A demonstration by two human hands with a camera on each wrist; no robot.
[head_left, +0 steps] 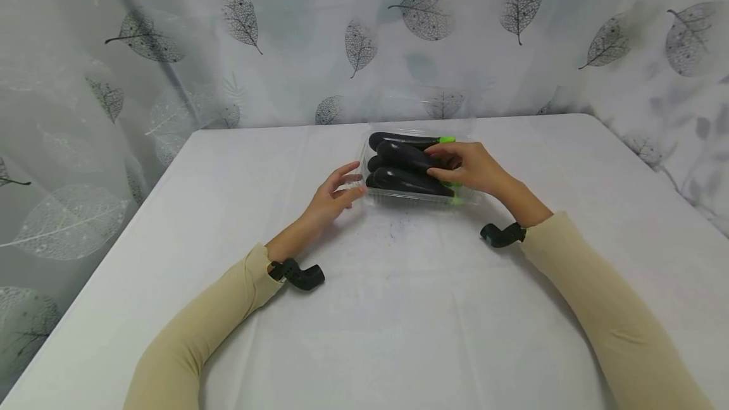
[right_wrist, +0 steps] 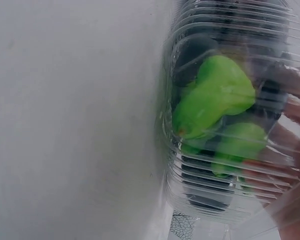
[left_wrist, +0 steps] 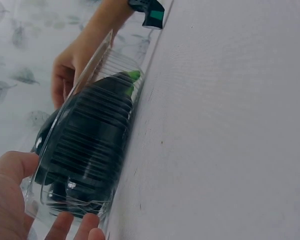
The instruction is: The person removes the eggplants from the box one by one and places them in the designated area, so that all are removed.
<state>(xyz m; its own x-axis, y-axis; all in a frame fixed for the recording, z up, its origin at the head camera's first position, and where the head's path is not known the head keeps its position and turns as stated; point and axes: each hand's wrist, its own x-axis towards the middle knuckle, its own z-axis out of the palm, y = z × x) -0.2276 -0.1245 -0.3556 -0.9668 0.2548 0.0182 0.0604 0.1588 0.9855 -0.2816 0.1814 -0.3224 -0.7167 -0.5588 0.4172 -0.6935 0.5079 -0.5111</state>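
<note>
A clear plastic container (head_left: 398, 195) stands near the table's far edge, filled with several dark, glossy eggplants with green stem ends. One eggplant (head_left: 403, 154) lies on top of the pile, and my right hand (head_left: 477, 168) pinches it near its right end between thumb and fingers. Through the ribbed wall in the right wrist view, green stem caps (right_wrist: 215, 97) show. At the container's left end is my left hand (head_left: 333, 200), fingers spread loosely. In the left wrist view its thumb (left_wrist: 20, 164) is right at the rim and its fingertips (left_wrist: 86, 225) are by the end wall.
A white cloth covers the table (head_left: 387, 321). Behind it hangs a pale curtain (head_left: 296, 30) with a leaf print. The container's clear lid (head_left: 421, 106) rises at the back. Each wrist wears a small black camera mount (head_left: 304, 277).
</note>
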